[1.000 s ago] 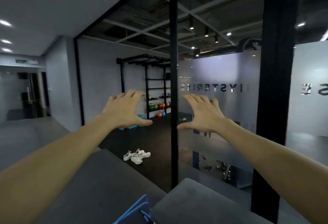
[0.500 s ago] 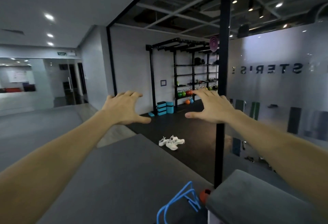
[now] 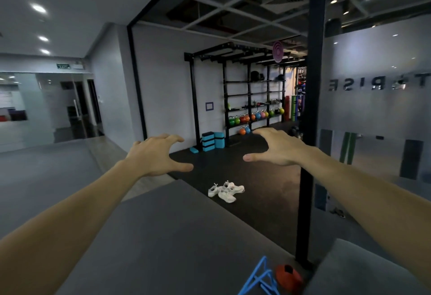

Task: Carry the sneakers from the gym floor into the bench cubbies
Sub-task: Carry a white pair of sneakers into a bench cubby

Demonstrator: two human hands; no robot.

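Three white sneakers (image 3: 225, 191) lie in a small heap on the black gym floor, some way ahead of me and just past the far edge of a grey padded bench top (image 3: 163, 236). My left hand (image 3: 155, 154) and my right hand (image 3: 277, 147) are both stretched out in front of me at chest height, fingers spread, holding nothing. Both hands are well short of the sneakers and above them. No cubbies are visible.
A black post (image 3: 310, 131) and a frosted glass wall (image 3: 377, 112) stand on the right. A black rack with coloured kettlebells (image 3: 254, 115) and blue blocks (image 3: 211, 140) lines the far wall. Blue bars (image 3: 258, 278) and an orange cone (image 3: 288, 276) lie at the bottom. A grey corridor runs left.
My view has swung left around the post, so the gym opening and the sneakers are now in front of me. Both hands stay outstretched and open.
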